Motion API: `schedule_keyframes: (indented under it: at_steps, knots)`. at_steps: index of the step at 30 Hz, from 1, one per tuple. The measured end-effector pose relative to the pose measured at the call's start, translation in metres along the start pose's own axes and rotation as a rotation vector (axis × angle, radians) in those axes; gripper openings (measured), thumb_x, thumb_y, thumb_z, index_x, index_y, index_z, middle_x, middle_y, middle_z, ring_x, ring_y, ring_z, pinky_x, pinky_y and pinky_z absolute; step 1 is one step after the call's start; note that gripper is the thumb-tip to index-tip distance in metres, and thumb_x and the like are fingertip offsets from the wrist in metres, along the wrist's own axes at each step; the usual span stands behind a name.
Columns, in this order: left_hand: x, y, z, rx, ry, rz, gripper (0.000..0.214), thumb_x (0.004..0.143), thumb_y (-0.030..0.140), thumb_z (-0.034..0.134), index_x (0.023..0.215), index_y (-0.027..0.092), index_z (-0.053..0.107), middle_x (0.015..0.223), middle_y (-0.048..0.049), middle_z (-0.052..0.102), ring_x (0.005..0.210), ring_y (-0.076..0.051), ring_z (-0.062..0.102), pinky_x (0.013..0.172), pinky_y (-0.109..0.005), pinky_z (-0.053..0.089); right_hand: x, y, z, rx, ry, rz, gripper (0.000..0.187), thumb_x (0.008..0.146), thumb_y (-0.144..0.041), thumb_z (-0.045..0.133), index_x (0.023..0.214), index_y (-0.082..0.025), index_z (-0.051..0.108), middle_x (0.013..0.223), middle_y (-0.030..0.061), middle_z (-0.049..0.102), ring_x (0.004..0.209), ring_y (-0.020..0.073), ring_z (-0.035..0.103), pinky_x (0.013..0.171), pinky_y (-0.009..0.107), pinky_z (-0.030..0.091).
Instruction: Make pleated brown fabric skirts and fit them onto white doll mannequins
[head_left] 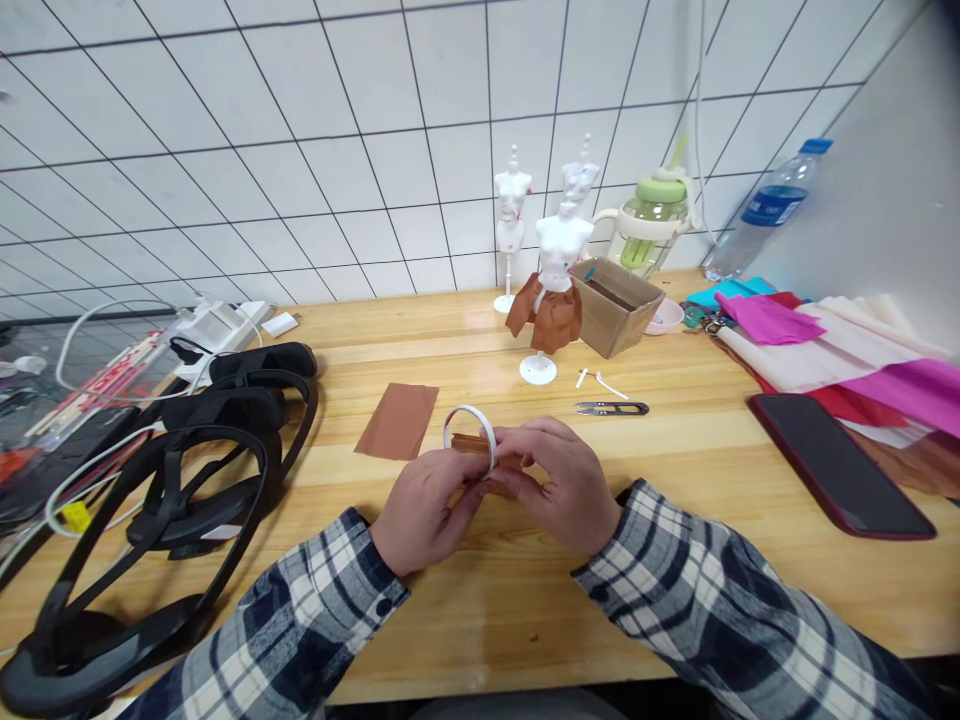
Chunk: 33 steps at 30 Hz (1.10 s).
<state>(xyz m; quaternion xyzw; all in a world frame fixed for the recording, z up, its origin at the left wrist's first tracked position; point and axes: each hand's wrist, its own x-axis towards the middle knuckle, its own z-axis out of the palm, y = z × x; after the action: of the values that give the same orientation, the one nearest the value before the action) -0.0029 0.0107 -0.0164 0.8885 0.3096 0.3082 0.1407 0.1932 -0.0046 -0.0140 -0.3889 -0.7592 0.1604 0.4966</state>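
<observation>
My left hand (424,505) and my right hand (559,485) meet over the middle of the wooden table (675,470). Both are closed on a folded strip of brown paper (480,448). A white tape ring (471,425) stands against the fingers of both hands, and I cannot tell which hand grips it. A flat brown paper rectangle (397,421) lies just left of my hands. Behind them stands a small white mannequin (559,262) wearing a brown paper skirt (551,315). Black thread snips (611,408) lie to the right of its base.
A black headset frame (157,500) and cables fill the left side. Two more white mannequins (512,215) stand at the wall. A cardboard box (619,305), a green-lidded cup (651,225) and a water bottle (769,210) sit at the back right. Coloured paper sheets (832,345) and a dark phone (840,465) lie on the right.
</observation>
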Motion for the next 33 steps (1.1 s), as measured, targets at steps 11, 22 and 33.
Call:
schedule_keyframes:
  at_steps: [11,22,33]
  knots:
    - [-0.001,-0.002,0.001,0.095,0.008,-0.031,0.007,0.088,0.017,0.055,0.095,0.020,0.055,0.076,-0.0020,0.066,0.069,-0.015,0.063,0.063,-0.025,0.048,0.002,0.005,0.002,-0.001,-0.080,0.034,0.006,0.087,-0.018,0.061,0.086,-0.024,0.059,0.095,0.0012,0.072,0.087,0.0172,0.064,0.079,0.032,0.051]
    - [0.000,0.001,-0.002,0.025,-0.039,-0.124,0.004,0.090,0.020,0.052,0.092,0.020,0.055,0.076,-0.0015,0.065,0.067,-0.015,0.060,0.062,-0.026,0.046,0.000,0.007,0.002,-0.170,0.083,-0.050,0.007,0.086,-0.022,0.063,0.091,-0.026,0.066,0.124,0.0063,0.061,0.100,0.0204,0.060,0.087,0.040,0.052]
    - [0.004,0.003,-0.009,0.069,0.097,-0.140,0.010,0.085,0.024,0.053,0.079,0.020,0.060,0.057,0.0002,0.051,0.058,-0.016,0.049,0.057,-0.030,0.038,0.001,0.001,0.002,-0.170,-0.035,-0.130,0.008,0.092,-0.020,0.055,0.087,-0.022,0.060,0.121,0.0085,0.062,0.106,0.0201,0.058,0.092,0.039,0.049]
